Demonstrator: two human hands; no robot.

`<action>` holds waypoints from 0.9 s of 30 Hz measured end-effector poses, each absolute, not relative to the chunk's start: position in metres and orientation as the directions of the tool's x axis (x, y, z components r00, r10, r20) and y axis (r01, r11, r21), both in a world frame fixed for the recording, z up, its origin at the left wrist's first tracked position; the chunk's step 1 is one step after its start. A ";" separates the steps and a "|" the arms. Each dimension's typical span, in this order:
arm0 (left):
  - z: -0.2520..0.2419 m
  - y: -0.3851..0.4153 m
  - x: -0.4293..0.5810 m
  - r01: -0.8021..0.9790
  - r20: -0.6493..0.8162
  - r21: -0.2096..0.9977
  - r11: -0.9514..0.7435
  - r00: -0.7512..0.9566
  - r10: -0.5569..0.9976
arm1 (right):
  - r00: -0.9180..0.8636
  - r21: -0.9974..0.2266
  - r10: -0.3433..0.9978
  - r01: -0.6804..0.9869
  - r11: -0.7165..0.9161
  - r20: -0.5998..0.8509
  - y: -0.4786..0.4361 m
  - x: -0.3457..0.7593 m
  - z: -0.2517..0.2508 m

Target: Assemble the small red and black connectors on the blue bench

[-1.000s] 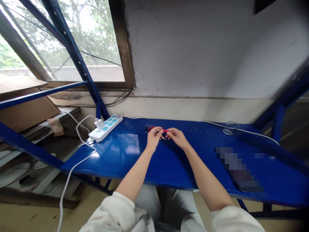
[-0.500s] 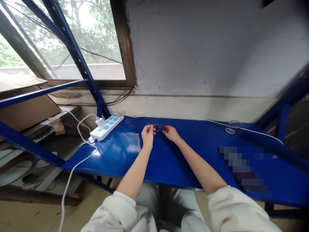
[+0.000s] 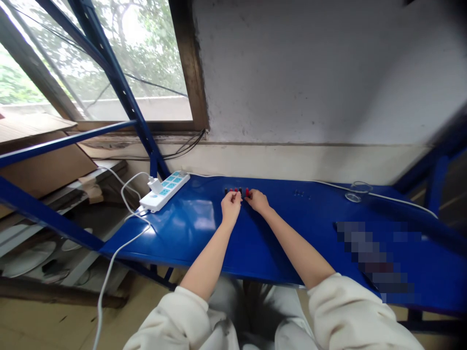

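A short row of small red and black pieces point(image 3: 236, 190) stands near the far edge of the blue metal table point(image 3: 197, 228). My left hand point(image 3: 231, 204) rests just in front of the row, fingers curled, with the fingertips against the pieces. My right hand point(image 3: 257, 200) is beside it at the row's right end, its fingers pinched on a small red piece point(image 3: 247, 193). What the left fingers hold, if anything, is hidden. Both forearms are bare below white sleeves.
A white power strip point(image 3: 166, 190) with a plugged-in charger and white cable point(image 3: 109, 262) lies at the table's back left. Several tiny dark parts point(image 3: 301, 194) and a clear looped cable point(image 3: 353, 196) lie to the right. A blurred patch point(image 3: 375, 255) covers the right side. Blue frame struts point(image 3: 120, 92) cross the window.
Both hands moved from the middle of the table, where they held a red piece between them, to the far edge. They separated and now touch the row of pieces.
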State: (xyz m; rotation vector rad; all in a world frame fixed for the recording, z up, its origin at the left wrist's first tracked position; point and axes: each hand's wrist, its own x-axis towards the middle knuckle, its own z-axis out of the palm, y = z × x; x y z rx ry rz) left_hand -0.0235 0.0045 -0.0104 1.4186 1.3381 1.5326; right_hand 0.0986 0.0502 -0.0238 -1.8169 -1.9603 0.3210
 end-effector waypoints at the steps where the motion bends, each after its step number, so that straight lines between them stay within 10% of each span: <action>1: -0.012 0.004 -0.023 0.250 0.330 0.926 -0.282 -0.179 0.927 | -0.033 -0.455 0.988 0.885 0.098 0.149 0.047 0.100 -0.022; 9: -0.015 -0.009 -0.016 0.570 0.487 0.657 -0.492 0.177 0.855 | -0.005 -0.575 0.971 0.805 0.147 0.241 0.009 0.134 -0.013; 27: -0.014 -0.016 -0.011 0.530 0.464 0.688 -0.496 0.203 0.862 | 0.001 -0.645 0.892 0.691 0.326 0.452 -0.016 0.145 -0.021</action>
